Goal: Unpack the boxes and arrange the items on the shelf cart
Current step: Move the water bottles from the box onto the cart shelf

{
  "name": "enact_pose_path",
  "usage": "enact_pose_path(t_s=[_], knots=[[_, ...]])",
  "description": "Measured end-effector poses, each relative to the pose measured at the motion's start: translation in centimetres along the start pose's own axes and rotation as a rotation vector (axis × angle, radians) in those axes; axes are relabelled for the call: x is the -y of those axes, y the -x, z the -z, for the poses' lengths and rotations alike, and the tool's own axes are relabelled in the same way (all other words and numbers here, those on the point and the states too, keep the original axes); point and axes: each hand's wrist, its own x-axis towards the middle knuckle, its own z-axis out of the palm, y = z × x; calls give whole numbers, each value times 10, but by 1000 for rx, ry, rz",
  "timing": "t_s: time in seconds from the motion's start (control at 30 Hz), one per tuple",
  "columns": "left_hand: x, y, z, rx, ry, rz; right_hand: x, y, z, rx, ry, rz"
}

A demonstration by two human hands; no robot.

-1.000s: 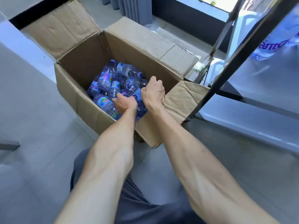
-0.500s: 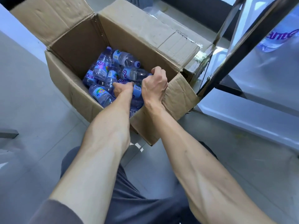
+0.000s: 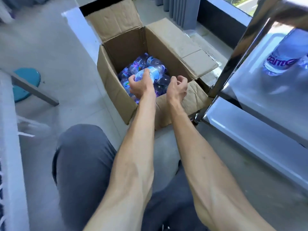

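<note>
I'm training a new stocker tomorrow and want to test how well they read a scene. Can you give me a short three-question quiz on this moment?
1. True or false: the left hand grips a water bottle over the open cardboard box.
2. The right hand is: A) holding a bottle, B) holding nothing, fingers loosely curled, C) resting on the shelf cart.
3. Fill in: one bottle already lies on the cart's ____ shelf, at the right of the view.

Key: 1 true; 2 B; 3 upper.
</note>
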Motion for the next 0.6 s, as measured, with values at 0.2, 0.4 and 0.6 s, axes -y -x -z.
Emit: enact_pose_path(t_s=[0.2,0.4,0.6], knots=[[5,68,69,50,378,82,20,27,23,308,-202,-27],[19,107,122,365,370,315,49,66,61,273,-218,60],[53,129,168,680,190,413,54,130,96,273,-118,315]])
